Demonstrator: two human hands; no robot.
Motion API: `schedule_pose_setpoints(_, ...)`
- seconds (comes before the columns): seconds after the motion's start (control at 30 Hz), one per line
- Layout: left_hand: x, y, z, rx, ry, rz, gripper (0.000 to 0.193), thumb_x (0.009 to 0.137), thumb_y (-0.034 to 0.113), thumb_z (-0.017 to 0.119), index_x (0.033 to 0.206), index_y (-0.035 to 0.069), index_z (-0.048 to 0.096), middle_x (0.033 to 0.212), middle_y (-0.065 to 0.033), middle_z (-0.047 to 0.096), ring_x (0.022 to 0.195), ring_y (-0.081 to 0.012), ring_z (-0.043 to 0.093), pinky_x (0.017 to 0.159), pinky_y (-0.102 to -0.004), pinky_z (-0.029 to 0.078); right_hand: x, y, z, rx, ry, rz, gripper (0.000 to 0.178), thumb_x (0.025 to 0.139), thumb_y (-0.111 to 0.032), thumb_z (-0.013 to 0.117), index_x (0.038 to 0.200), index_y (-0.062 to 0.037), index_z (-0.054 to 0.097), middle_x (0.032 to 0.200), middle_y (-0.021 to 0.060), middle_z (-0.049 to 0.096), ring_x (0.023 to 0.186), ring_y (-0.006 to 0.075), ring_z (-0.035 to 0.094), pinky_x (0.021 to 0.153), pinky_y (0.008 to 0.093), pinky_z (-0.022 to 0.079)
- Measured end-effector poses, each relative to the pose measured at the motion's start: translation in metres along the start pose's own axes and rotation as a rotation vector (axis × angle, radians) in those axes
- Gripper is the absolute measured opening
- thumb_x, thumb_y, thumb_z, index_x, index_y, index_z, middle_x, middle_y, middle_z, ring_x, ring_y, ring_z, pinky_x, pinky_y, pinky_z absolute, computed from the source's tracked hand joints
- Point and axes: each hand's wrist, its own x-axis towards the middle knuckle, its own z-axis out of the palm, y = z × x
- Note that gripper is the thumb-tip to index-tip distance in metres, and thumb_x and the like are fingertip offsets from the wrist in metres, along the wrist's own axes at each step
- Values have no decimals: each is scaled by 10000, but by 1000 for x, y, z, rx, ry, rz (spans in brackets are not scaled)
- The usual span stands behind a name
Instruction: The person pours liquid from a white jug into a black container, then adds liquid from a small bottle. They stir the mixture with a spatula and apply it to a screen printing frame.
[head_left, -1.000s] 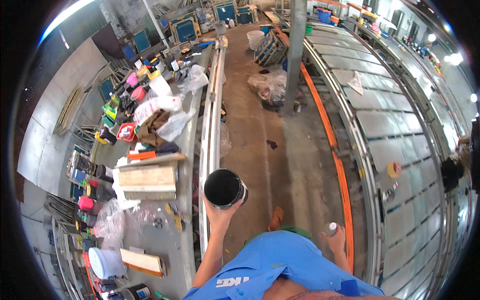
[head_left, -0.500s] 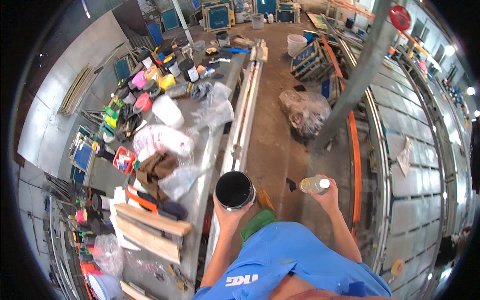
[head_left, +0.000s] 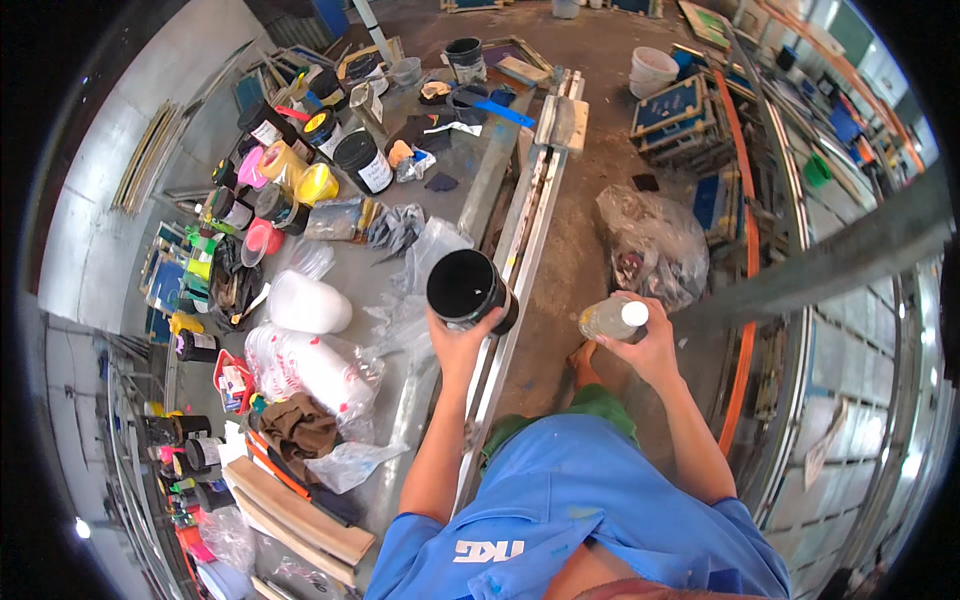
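An open, round black plastic tub [head_left: 465,290] was held out in front of the blue shirt [head_left: 545,490], its dark mouth facing up, against the pale metal rail [head_left: 530,215] beside the grey table [head_left: 368,262]. The left hand [head_left: 460,342] gripped it from the near side, wrapped around its wall. Apart from it on the right, the right hand [head_left: 648,345] was closed round a clear bottle with a white cap [head_left: 606,320], tilted. A second earlier the bottle had hung low beside the shirt; now it was raised nearly level with the tub, and the grey post [head_left: 830,255], upright then, slanted in from the right edge. On the table lay a rounded white plastic container [head_left: 310,302] and a crumpled brown cloth [head_left: 305,425]. Beyond the hands, a bulging clear plastic bag [head_left: 655,250] sat on the brown floor [head_left: 570,262], with a white bucket [head_left: 653,72] farther off
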Motion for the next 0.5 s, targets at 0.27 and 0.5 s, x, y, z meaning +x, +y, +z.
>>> schedule_pose_setpoints(0.27, 164, -60, 106, -27, 264, 103, 843, 598, 165, 943, 1298, -2, 504, 1219, -124, 613, 1098, -232, 599, 989, -354, 444, 252, 16, 26, 2, -421, -509, 651, 656, -229, 877, 1229, -66, 616, 1122, 116, 643, 1080, 298, 557, 943, 398, 462)
schedule_pose_setpoints(0.5, 266, -86, 144, 64, 454, 41, 838, 596, 137, 941, 1306, -1, 517, 1224, -116, 620, 1103, -227, 601, 984, -354, 447, 389, 15, 70, 85, -775, -610, 683, 665, -290, 877, 1255, -88, 599, 1091, 114, 616, 1083, 295, 555, 942, 395, 470)
